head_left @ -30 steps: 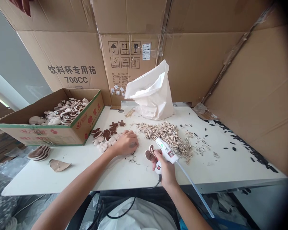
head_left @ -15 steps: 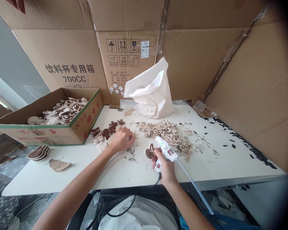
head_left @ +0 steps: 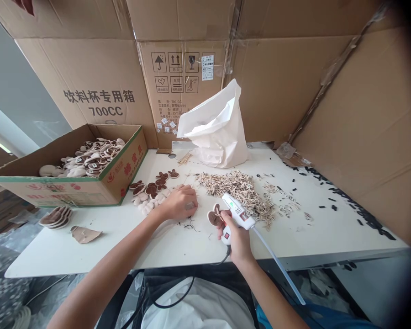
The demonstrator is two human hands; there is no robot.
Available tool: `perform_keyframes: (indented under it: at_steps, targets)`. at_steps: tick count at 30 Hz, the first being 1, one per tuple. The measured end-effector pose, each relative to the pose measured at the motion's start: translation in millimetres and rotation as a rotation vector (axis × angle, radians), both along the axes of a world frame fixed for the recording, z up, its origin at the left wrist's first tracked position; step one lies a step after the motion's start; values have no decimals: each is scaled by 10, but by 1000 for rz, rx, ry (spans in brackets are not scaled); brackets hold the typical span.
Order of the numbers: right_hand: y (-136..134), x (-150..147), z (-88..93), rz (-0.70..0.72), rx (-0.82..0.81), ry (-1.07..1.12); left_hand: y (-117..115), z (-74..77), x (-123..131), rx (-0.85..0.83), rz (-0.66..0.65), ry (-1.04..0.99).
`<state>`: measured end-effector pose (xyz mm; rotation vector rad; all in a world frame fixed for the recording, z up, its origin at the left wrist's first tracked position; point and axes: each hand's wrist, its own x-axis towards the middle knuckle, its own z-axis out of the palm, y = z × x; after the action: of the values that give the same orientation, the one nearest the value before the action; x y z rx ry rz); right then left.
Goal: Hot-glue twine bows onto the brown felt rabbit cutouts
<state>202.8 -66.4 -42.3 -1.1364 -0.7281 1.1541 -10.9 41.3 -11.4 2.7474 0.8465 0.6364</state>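
Note:
My right hand (head_left: 235, 240) grips a white hot glue gun (head_left: 238, 212), with a long clear glue stick (head_left: 277, 261) trailing from its back. A brown, cream-edged mushroom-shaped piece (head_left: 214, 218) sits right by the gun's nozzle, against my right fingers. My left hand (head_left: 180, 203) rests on the white table (head_left: 89, 246) with its fingers curled, and anything inside them is hidden. Next to it lie several brown and cream cutout pieces (head_left: 150, 192). A heap of pale wooden slivers (head_left: 238, 194) lies beyond the glue gun.
An open cardboard box (head_left: 121, 169) full of similar pieces stands at the table's left. A white sack (head_left: 215, 130) stands behind the slivers. Black scraps (head_left: 356, 214) lie along the right side. Cardboard walls rise behind, and a black cord (head_left: 171, 301) hangs below the front edge.
My left hand has shifted slightly right and toward me across the table. My right hand still holds the glue gun in nearly the same place.

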Motion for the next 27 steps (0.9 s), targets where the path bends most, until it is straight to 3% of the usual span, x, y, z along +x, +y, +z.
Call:
perform_keyframes:
  at_steps: [5, 10, 14, 16, 19, 23, 27]
  targets:
    - [-9, -7, 23, -5, 1, -1, 18, 3, -12, -60, -38, -6]
    - [-18, -10, 34, -7, 0, -2, -30, 37, 55, -240, -159, -91]
    - [-13, -4, 21, 1, 2, -1, -50, 70, 64, -375, -66, -276]
    - [-12, -2, 21, 5, 2, 2, -29, 64, 27, -338, 15, -314]
    - [-15, -4, 30, 1, 3, 4, 14, 34, -36, -167, 69, -216]
    - [-20, -7, 37, -1, 1, -3, 21, 9, -45, -57, -6, -24]
    - [-19, -8, 33, 3, -2, 3, 5, 9, -12, -63, -52, -5]
